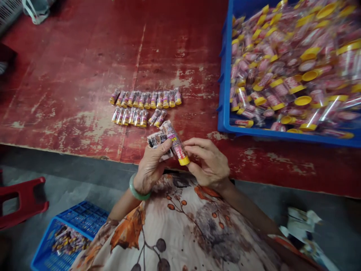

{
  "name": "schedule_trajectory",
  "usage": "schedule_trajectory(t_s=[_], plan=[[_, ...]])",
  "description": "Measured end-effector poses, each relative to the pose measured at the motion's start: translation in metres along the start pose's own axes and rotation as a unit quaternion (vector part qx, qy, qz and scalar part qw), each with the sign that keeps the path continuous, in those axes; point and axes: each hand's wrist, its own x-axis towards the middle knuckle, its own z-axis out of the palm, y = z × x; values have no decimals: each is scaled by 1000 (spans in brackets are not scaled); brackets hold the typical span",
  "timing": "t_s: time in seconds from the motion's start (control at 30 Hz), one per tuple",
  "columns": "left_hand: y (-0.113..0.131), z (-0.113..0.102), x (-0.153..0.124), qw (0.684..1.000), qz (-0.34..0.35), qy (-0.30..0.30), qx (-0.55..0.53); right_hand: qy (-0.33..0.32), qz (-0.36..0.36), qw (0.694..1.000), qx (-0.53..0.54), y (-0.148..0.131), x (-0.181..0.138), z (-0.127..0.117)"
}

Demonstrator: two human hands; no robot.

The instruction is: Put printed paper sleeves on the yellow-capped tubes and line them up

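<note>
My left hand (153, 160), a green bangle on its wrist, is closed on a small stack of printed labels (156, 139), the thumb pressed on top. Against these labels leans a clear plastic tube (175, 142) with a yellow cap and pink-and-white contents. The fingers and thumb of my right hand (208, 162) grip this tube near its capped end. Beyond my hands, two rows of similar tubes lie on the red table: a longer back row (146, 99) and a shorter front row (130, 116). Two more tubes (157, 117) lie slightly apart at the front row's right end.
A large blue crate (225, 75) full of yellow-capped tubes stands on the worn red table (84, 67) at right. On the floor at lower left are a blue basket (45, 241) with many small tubes and a red stool (25, 195). Crumpled material (301, 222) lies lower right.
</note>
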Motion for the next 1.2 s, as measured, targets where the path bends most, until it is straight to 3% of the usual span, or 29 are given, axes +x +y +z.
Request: schedule_trajectory(t_s=[0.13,0.4,1.2], plan=[[-7,7,-8,999,-10,-36,15,82,13,996,-22,-3,2,3],[-17,9,-16,998,4,-51,24,138,8,990,-28,-18,12,6],[-24,6,-18,998,9,-63,14,141,-18,986,-82,-19,8,8]])
